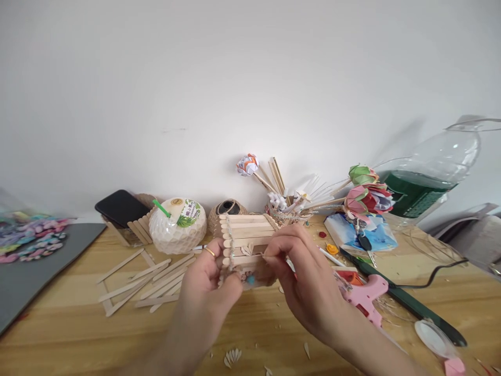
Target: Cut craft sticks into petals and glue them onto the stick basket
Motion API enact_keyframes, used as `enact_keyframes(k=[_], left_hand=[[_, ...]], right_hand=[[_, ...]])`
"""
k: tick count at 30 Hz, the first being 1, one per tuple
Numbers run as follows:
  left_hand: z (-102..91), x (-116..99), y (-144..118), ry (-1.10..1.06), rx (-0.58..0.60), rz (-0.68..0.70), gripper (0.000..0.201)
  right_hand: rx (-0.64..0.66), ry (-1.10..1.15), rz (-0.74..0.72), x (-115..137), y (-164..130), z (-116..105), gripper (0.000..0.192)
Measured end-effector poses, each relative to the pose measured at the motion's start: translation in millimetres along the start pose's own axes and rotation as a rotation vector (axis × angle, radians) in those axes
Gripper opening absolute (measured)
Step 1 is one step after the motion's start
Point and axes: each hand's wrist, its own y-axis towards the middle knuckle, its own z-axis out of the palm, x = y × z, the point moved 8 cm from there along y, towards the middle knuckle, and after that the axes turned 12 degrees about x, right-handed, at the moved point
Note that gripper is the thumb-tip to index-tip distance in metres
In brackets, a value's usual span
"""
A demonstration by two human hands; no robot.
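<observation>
My left hand (215,282), with a ring on one finger, grips the left side of a small craft-stick box (250,228) held above the table. Rows of sticks make its top, and a glittery cord runs down its left edge. Pale petal-shaped pieces (247,249) sit in a fan on its face, with a blue bead-like piece (250,279) lower down. My right hand (299,271) has its thumb and fingertips pinched together against the box's right side. Whatever is between those fingertips is too small to make out.
Loose craft sticks (156,282) lie on the left. Behind stand a phone (122,208), a wrapped coconut (178,232) and twine (217,211). Paper flowers (368,201), a pink glue gun (370,295), a green-handled tool (426,313) and a large bottle (422,193) are right. Petal pieces (233,357) lie in front.
</observation>
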Motion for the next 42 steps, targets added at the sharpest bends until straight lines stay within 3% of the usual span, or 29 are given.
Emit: enact_keyframes(k=[4, 17, 22, 26, 34, 42], left_hand=[[-1.3, 0, -2, 0.016, -0.002, -0.01, 0.038], [1.3, 3, 1, 0.092, 0.036, -0.049, 0.039], [-0.2, 6, 6, 0.106, 0.049, -0.069, 0.036], [-1.0, 15, 17, 0.101, 0.139, -0.173, 0.032], [-21.3, 16, 30, 0.233, 0.268, -0.248, 0.028], [-27.9, 28, 38, 0.259, 0.433, -0.294, 0.025]], right_hand=[[-0.001, -0.116, -0.07, 6, 0, -2, 0.014], [0.299, -0.421, -0.106, 11, 3, 12, 0.028], [0.26, -0.463, -0.142, 10, 2, 16, 0.028], [0.245, -0.477, -0.114, 1, 0, 21, 0.028], [0.026, -0.439, 0.115, -46, -2, -9, 0.014], [0.008, -0.317, 0.315, -66, -33, -13, 0.011]])
